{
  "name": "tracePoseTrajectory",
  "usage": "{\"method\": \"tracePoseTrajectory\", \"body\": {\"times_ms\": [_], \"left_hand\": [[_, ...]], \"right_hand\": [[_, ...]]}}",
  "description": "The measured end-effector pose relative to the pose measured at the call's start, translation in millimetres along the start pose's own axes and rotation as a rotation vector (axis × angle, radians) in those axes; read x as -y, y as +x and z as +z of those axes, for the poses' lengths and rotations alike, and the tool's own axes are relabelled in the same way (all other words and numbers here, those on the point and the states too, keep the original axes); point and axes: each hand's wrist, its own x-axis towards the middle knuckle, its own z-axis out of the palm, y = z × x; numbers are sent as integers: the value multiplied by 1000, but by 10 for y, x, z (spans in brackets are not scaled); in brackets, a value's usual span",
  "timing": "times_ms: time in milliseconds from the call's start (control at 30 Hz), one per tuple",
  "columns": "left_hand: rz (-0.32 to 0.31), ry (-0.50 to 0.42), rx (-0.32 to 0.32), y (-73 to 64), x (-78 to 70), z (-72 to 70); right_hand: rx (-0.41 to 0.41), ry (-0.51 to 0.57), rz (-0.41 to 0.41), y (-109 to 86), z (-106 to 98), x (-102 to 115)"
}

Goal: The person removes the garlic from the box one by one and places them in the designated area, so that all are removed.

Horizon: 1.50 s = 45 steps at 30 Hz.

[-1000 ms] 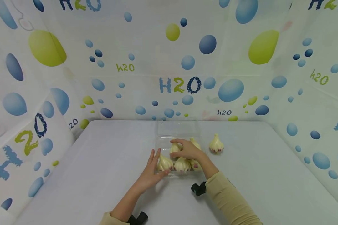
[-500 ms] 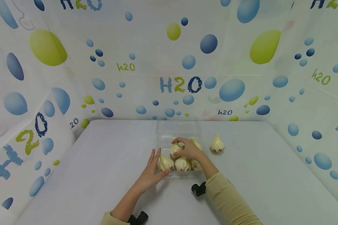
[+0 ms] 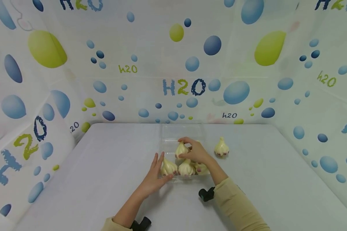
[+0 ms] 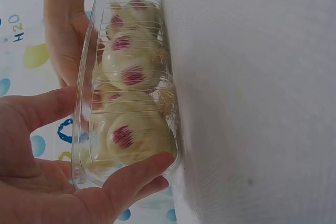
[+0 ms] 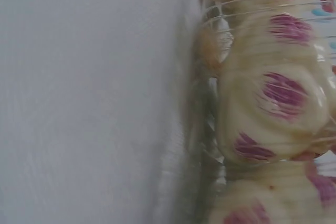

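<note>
In the head view my right hand (image 3: pixel 197 152) pinches a pale garlic bulb (image 3: pixel 181 150) between thumb and fingers, stem up, above the middle of a clear plastic container (image 3: pixel 179 178). Along the container's front sit more bulbs, among them a left garlic bulb (image 3: pixel 169 167) and a middle garlic bulb (image 3: pixel 186 168); another behind is largely hidden by my right hand. My left hand (image 3: pixel 153 181) rests at the front left corner, fingers straight along the side and thumb across the front. The left wrist view shows purple-marked bulb bases through the container wall (image 4: pixel 84 156).
A single garlic bulb (image 3: pixel 221 147) stands upright on the white table (image 3: pixel 266 179), right of the container. The container's clear lid (image 3: pixel 182 131) lies folded back toward the patterned wall (image 3: pixel 150 48). Black wrist cameras, such as the right wrist camera (image 3: pixel 206 194), protrude below the forearms.
My right hand has moved slightly up and to the right, raising the pinched garlic bulb a little. My left hand and the container have stayed in place.
</note>
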Motion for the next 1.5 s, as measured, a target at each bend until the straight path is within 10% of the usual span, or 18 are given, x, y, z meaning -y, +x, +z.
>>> {"method": "tracePoseTrajectory", "body": {"times_ms": [1500], "left_hand": [[8, 10, -7, 7, 17, 0]], "right_hand": [[-172, 53, 27, -445, -697, 158]]}}
